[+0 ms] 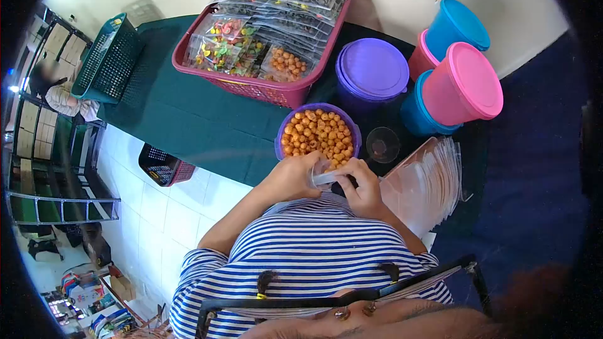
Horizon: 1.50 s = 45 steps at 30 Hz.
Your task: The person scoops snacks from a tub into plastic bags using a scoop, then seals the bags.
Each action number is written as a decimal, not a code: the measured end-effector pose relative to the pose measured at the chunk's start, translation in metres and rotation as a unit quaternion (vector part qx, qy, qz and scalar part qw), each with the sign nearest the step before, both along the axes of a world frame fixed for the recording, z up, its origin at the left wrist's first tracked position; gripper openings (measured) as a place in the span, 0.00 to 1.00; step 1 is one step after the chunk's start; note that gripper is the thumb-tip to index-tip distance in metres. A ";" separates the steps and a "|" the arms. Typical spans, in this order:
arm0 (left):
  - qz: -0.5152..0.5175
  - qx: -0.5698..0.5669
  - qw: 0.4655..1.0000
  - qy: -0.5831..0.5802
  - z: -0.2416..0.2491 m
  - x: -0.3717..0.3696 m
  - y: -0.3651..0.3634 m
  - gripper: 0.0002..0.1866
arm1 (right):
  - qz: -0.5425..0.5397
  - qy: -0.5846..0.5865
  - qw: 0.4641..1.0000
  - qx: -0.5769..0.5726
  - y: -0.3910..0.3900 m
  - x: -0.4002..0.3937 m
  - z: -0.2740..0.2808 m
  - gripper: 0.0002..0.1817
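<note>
Just in front of my body, my left hand [295, 176] and my right hand [362, 189] are closed on a small clear plastic bag [324, 178], one on each side of it. Both hands are at the near edge of a purple tub [282, 127] filled with round orange-brown snack balls [317, 132]. A clear round cup [382, 145] stands right of the tub. Beside my right hand lies a fanned stack of clear plastic bags [427, 189].
A maroon basket [251, 81] holds many packed snack bags. Purple [372, 69], pink [461, 81] and blue [461, 25] lidded tubs stand at the right. A green basket [103, 56] is at the left; a dark crate [164, 166] sits on the floor. A person [59, 94] is at far left.
</note>
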<state>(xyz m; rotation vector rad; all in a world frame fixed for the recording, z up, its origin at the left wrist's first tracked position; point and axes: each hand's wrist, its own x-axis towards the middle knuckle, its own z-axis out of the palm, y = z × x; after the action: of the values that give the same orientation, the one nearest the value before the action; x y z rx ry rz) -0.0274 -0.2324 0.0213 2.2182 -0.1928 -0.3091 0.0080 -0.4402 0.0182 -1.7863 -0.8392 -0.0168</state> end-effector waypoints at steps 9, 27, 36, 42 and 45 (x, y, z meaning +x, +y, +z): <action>0.026 0.049 0.996 -0.075 0.020 0.000 -0.009 0.32 | -0.033 0.143 0.989 0.029 -0.006 0.003 -0.001 0.04; -0.022 -0.150 0.988 -0.034 -0.003 -0.004 0.051 0.36 | -0.007 -0.045 0.985 0.166 -0.031 0.037 0.030 0.05; -0.069 -0.128 0.989 -0.009 0.002 0.003 0.030 0.28 | 0.077 -0.049 0.996 -0.016 0.002 0.020 0.005 0.10; -0.063 -0.132 0.988 0.054 -0.007 -0.002 0.013 0.29 | 0.134 -0.081 0.987 -0.045 0.008 0.016 -0.014 0.08; -0.036 -0.094 0.995 0.003 -0.004 -0.006 0.022 0.31 | 0.061 -0.100 0.993 0.025 -0.007 0.022 0.010 0.05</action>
<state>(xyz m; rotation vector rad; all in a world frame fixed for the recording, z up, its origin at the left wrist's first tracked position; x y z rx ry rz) -0.0338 -0.2107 0.0170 2.0273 -0.2873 -0.3223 0.0300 -0.4473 0.0286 -1.7011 -1.0820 -0.1378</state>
